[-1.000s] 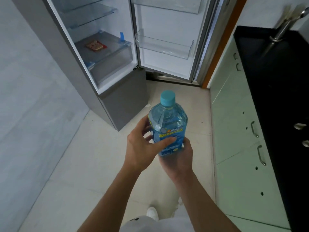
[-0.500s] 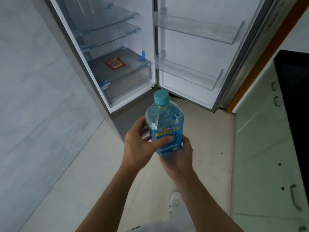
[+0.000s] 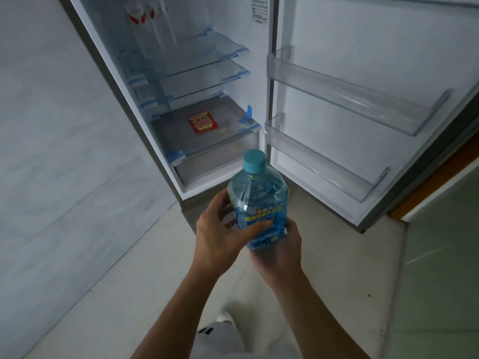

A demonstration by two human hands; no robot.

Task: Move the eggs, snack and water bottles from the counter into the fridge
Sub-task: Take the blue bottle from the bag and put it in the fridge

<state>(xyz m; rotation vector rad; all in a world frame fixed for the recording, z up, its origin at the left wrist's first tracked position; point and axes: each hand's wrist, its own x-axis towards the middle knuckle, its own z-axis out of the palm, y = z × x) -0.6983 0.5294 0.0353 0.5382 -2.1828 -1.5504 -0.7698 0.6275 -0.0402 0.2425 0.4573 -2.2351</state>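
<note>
Water bottle: A clear water bottle point(image 3: 259, 203) with blue-tinted contents and a blue and yellow label is held nearly upright in both hands. It is in front of the open fridge, above the floor, and not yet inside.

Cap: A turquoise cap point(image 3: 254, 161) is screwed on top and is pointed towards the fridge.

Left hand: The left hand point(image 3: 220, 237) is wrapped around the bottle's left side. The thumb point(image 3: 259, 225) is laid across the front of the label, and the fingers point(image 3: 225, 203) are curled round the far side.

Right hand: The right hand point(image 3: 278, 250) is cupped under and behind the base, so the bottle's weight is carried there. Its fingers are mostly hidden by the bottle, and how far they reach cannot be told.

Fridge: The fridge point(image 3: 124, 81) is seen with its door point(image 3: 363, 47) swung open to the right. Three glass shelves are stacked inside, above a drawer point(image 3: 215, 164).

Snack packet: A red and yellow snack packet point(image 3: 202, 123) is laid flat on the lowest glass shelf, well apart from the bottle.

Door bins: Two clear bins are fixed to the door, an upper bin point(image 3: 357, 99) and a lower bin point(image 3: 324, 161). The lower one is near the bottle's cap, to its right.

Surroundings: A pale tiled floor point(image 3: 129, 268) is seen below the hands, and a grey wall point(image 3: 51, 125) to the left.
</note>
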